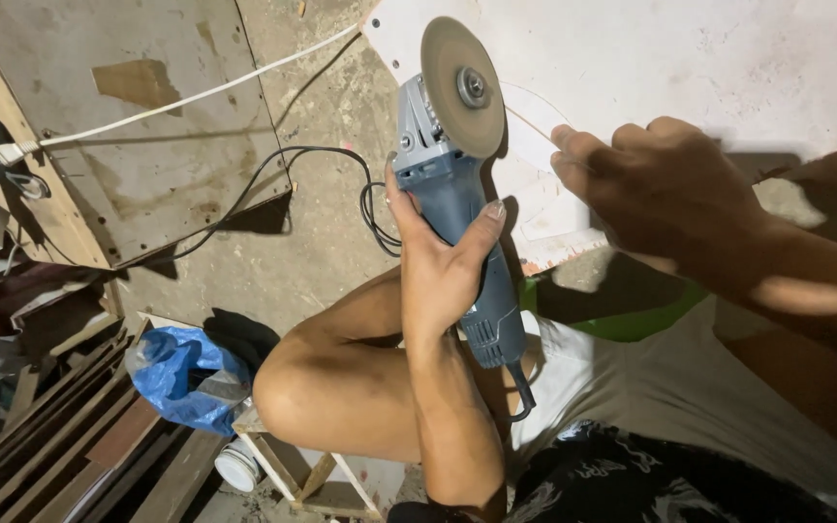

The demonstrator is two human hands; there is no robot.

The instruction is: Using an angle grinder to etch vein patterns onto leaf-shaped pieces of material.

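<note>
Above a dusty concrete floor (331, 116), we grip a blue-grey angle grinder (457, 203) in our left hand (438, 266), fingers and thumb wrapped tight round its body, the tool pointing away from us with its round abrasive disc (459, 85) facing up toward the camera. We see the disc hanging over the near left corner of a white board (690, 58), which lies on the floor ahead; whether disc and board touch, we cannot tell. Our right hand (661, 189) rests on the board's near edge just right of the grinder, fingers curled and pressed down against a curved white cut piece (535, 131); it is blurred, so the exact grip is unclear. The grinder's black cord (273, 184) loops across the floor to the left, beside a white cable (196, 97) running to a plug (7, 152) at the left edge. A worn plywood sheet (147, 126) lies on the floor there. Below our bent knee (293, 392) sit a crumpled blue plastic bag (181, 373) and a small wooden frame (312, 475), with stacked timber (60, 446) in the lower left corner.
</note>
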